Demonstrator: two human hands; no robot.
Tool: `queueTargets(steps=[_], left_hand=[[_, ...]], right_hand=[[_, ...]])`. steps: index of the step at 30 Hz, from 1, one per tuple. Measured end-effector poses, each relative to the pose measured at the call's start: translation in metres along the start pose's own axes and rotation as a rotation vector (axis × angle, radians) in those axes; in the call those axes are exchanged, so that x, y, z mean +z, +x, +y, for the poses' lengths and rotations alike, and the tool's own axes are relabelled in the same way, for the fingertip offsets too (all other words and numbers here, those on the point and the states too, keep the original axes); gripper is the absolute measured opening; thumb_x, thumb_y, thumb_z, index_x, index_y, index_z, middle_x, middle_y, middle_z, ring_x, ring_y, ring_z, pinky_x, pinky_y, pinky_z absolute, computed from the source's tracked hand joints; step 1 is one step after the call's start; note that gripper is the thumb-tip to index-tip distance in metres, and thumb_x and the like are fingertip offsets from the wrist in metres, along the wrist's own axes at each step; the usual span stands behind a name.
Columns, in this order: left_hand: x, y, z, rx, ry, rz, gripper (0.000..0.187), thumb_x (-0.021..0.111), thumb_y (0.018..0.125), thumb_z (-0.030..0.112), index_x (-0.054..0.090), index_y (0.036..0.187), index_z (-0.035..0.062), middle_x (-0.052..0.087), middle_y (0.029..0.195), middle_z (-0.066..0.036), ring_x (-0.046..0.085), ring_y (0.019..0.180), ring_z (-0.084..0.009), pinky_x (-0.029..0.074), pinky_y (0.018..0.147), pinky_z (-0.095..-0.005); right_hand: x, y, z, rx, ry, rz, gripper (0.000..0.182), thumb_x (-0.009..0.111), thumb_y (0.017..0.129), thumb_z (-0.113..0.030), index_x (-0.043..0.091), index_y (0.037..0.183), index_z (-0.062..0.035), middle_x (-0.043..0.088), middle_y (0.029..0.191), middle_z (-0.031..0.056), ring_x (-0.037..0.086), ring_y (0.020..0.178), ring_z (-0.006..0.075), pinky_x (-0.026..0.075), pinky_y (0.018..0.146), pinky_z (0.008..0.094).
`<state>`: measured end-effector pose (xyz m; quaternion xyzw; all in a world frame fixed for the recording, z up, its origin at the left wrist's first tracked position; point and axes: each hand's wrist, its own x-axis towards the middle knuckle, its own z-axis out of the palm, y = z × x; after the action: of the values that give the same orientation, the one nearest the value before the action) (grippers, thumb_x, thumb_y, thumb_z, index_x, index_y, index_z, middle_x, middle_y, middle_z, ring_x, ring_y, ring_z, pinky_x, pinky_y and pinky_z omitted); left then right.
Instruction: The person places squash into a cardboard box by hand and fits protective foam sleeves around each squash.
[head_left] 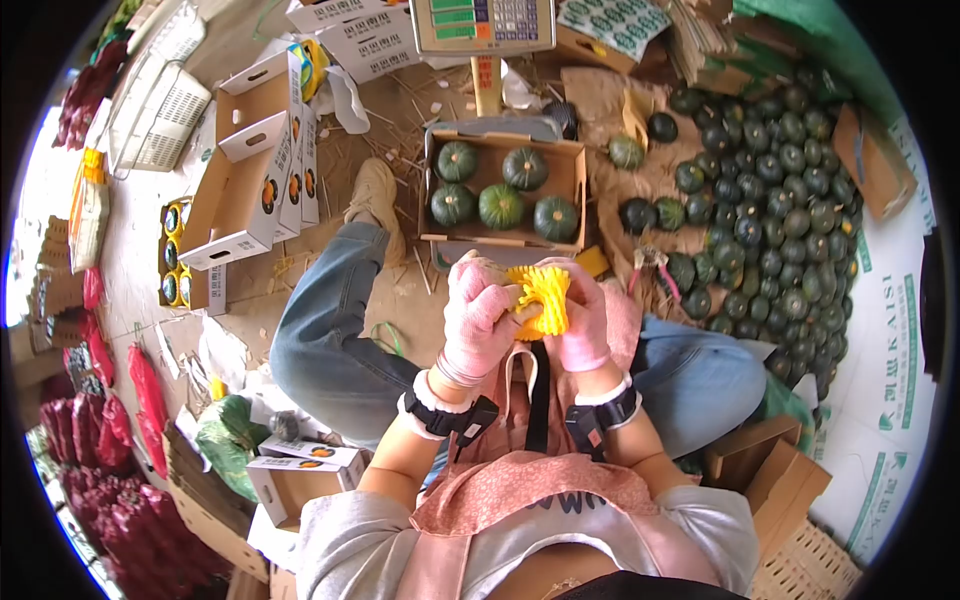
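Observation:
Both hands wear pink-and-white gloves and meet in front of my chest. A bunched yellow foam net sleeve [543, 303] is between them. My left hand [480, 315] is closed, its fingers pinching the near side of the sleeve. My right hand [588, 322] wraps round the sleeve's other side. Whether anything sits inside the folds is hidden. Just beyond the hands, an open cardboard box [480, 238] holds several dark green pumpkins [501, 207] and rests on a weighing scale's platform [490, 126].
A large heap of green pumpkins [775, 215] lies at right, with pink-handled shears [652, 262] beside it. The scale display [484, 25] stands ahead. Empty cartons [235, 195] and a box of yellow-netted pumpkins [172, 285] are at left, near white crates [165, 120].

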<state>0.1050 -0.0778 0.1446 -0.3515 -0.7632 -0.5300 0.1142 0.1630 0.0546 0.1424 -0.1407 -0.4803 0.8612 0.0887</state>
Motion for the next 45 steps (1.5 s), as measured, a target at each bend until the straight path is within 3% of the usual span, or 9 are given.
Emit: queueTargets(steps=[11, 14, 17, 21, 23, 27, 32, 37, 45], left_hand=[[-0.049, -0.036, -0.019, -0.752, -1.123, -0.38, 0.028, 0.06, 0.087, 0.019, 0.054, 0.107, 0.0011, 0.055, 0.109, -0.008, 0.049, 0.11, -0.0231, 0.034, 0.097, -0.0352], [-0.067, -0.033, -0.02, -1.145, -1.188, -0.817, 0.034, 0.06, 0.089, 0.026, 0.053, 0.113, 0.002, 0.055, 0.112, -0.004, 0.048, 0.108, -0.0163, 0.032, 0.099, -0.0328], [-0.053, -0.053, -0.043, -1.223, -1.451, -0.349, 0.032, 0.058, 0.09, 0.026, 0.051, 0.112, 0.0042, 0.059, 0.102, -0.004, 0.056, 0.095, -0.0146, 0.044, 0.087, -0.0309], [-0.025, -0.044, -0.035, -1.545, -1.522, -0.292, 0.042, 0.055, 0.09, 0.036, 0.049, 0.116, 0.0034, 0.06, 0.104, -0.007, 0.059, 0.092, -0.0157, 0.047, 0.085, -0.0315], [-0.011, -0.013, -0.042, -1.841, -1.591, -0.355, 0.059, 0.056, 0.087, 0.045, 0.047, 0.125, 0.0012, 0.058, 0.116, -0.01, 0.06, 0.095, -0.018, 0.049, 0.083, -0.0327], [0.013, 0.034, -0.145, -0.944, -0.248, -0.861, 0.031, 0.06, 0.087, 0.029, 0.057, 0.101, 0.0018, 0.064, 0.09, -0.01, 0.06, 0.082, -0.0194, 0.049, 0.07, -0.0331], [0.068, 0.031, -0.22, -0.391, 0.22, -0.487, 0.009, 0.057, 0.086, 0.008, 0.055, 0.093, 0.0029, 0.051, 0.07, -0.005, 0.047, 0.065, -0.0151, 0.044, 0.061, -0.0273], [0.069, 0.041, -0.212, -0.823, -0.325, -0.488, 0.011, 0.051, 0.091, 0.008, 0.053, 0.101, 0.0048, 0.058, 0.08, -0.007, 0.051, 0.074, -0.0127, 0.045, 0.067, -0.0285], [0.134, 0.019, -0.168, -0.625, -0.428, -0.224, 0.014, 0.052, 0.093, 0.014, 0.053, 0.102, 0.0042, 0.052, 0.079, -0.001, 0.043, 0.073, -0.0082, 0.041, 0.066, -0.0229]], right_hand=[[-0.012, 0.003, 0.011, 0.027, -0.731, -0.215, 0.016, 0.052, 0.066, 0.003, 0.056, 0.08, 0.0053, 0.054, 0.079, 0.0125, 0.054, 0.074, 0.0247, 0.044, 0.069, 0.0289], [-0.028, -0.006, -0.006, 0.559, 0.118, -0.318, 0.017, 0.053, 0.073, -0.008, 0.057, 0.087, 0.0002, 0.059, 0.087, 0.0061, 0.057, 0.077, 0.0189, 0.045, 0.074, 0.031], [-0.014, -0.025, -0.02, 1.076, 0.573, -0.342, 0.032, 0.055, 0.085, -0.025, 0.056, 0.102, 0.002, 0.061, 0.099, 0.0087, 0.059, 0.092, 0.0178, 0.047, 0.085, 0.0322], [-0.059, -0.023, 0.015, 0.749, 0.366, -0.282, 0.041, 0.052, 0.091, -0.032, 0.051, 0.113, 0.0027, 0.06, 0.11, 0.0168, 0.06, 0.098, 0.022, 0.053, 0.078, 0.0328], [-0.063, 0.022, -0.002, 0.514, 0.474, -0.251, 0.034, 0.05, 0.093, -0.029, 0.051, 0.111, 0.0003, 0.064, 0.089, 0.0146, 0.063, 0.06, 0.0185, 0.051, 0.046, 0.0245], [-0.064, 0.091, 0.031, 0.572, -0.503, 0.164, 0.027, 0.049, 0.093, -0.029, 0.055, 0.104, -0.0051, 0.058, 0.072, 0.0043, 0.046, 0.044, 0.0077, 0.04, 0.037, 0.0198], [-0.066, 0.134, 0.119, 0.372, -0.761, 0.218, 0.025, 0.046, 0.09, -0.022, 0.054, 0.106, -0.0041, 0.06, 0.099, 0.023, 0.057, 0.092, 0.0389, 0.046, 0.08, 0.0403], [-0.051, 0.131, 0.109, 0.214, -0.955, 0.271, 0.027, 0.046, 0.091, -0.024, 0.051, 0.112, -0.0088, 0.058, 0.094, 0.0281, 0.056, 0.087, 0.0442, 0.045, 0.077, 0.0474], [-0.126, 0.116, 0.08, -0.403, -1.036, 0.444, 0.016, 0.053, 0.09, -0.021, 0.052, 0.098, -0.0068, 0.06, 0.088, 0.0193, 0.057, 0.081, 0.041, 0.048, 0.065, 0.0417]])
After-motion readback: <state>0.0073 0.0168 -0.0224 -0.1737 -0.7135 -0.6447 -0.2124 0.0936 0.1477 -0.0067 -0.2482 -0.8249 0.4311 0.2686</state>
